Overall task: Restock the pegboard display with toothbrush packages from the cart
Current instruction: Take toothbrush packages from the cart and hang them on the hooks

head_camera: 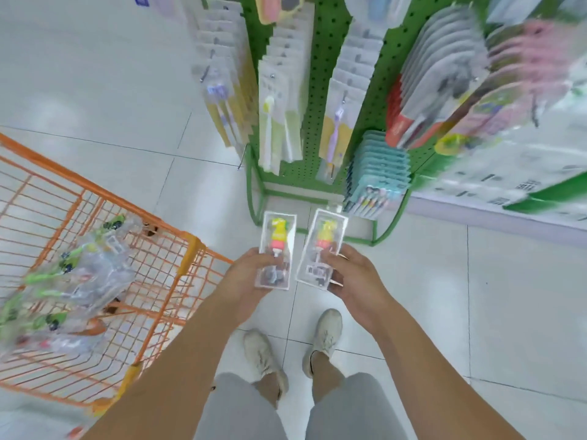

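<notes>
Here each hand, left (246,274) and right (355,281), fingers curled, grips one clear toothbrush package (275,246) holding a yellow-and-pink brush.

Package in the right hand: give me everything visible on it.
The package in the right hand is a clear, rigid-looking plastic box, long and rectangular. Inside is a toothbrush with a yellow and pink cartoon-style figure near the top. A white label with dark print sits near its lower end. It is held roughly upright, top tilted slightly right, above the floor before the green pegboard rack. The right hand grips its lower end, fingers across the front.
</notes>
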Demonstrator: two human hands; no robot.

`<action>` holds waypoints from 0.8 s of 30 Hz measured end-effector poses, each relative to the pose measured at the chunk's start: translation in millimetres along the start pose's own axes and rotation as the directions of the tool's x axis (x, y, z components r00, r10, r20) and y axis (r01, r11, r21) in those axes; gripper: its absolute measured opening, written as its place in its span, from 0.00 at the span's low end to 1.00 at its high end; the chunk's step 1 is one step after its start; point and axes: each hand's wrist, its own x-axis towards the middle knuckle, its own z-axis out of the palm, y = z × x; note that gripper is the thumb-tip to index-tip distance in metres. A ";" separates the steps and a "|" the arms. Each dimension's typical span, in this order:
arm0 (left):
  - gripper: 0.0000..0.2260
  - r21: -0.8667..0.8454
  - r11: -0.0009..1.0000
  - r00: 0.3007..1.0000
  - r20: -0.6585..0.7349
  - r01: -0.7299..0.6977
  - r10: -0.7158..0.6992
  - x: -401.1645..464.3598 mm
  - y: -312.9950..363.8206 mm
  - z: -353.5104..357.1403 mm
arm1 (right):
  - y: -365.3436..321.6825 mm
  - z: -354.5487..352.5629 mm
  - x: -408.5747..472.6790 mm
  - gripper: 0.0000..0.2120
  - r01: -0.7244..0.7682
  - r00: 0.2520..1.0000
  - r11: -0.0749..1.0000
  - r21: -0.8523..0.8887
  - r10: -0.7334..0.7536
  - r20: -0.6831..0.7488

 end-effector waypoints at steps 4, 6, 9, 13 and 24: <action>0.18 0.150 0.985 0.996 -0.024 -0.082 0.087 66.7 -6.8 -1.2 | 22.8 -21.9 69.9 0.10 0.056 0.998 0.997 -0.052 -0.054 0.030; 0.16 0.164 0.978 0.992 0.035 -0.129 0.125 100.6 -9.4 -8.8 | 35.6 -27.2 109.0 0.09 0.100 0.993 0.994 -0.037 -0.097 0.073; 0.22 0.139 0.977 0.983 0.105 -0.164 0.150 141.7 -9.1 -23.0 | 52.4 -31.4 159.7 0.12 0.153 0.979 0.987 0.049 -0.158 0.132; 0.07 0.002 0.992 0.984 0.124 -0.129 0.128 177.7 -15.6 -35.7 | 69.6 -27.5 203.9 0.16 0.146 0.967 0.979 0.140 -0.171 0.188; 0.30 0.324 0.877 0.918 -0.056 -0.356 0.393 226.9 -30.6 -63.8 | 93.1 -6.8 249.1 0.23 0.107 0.967 0.980 0.167 -0.142 0.212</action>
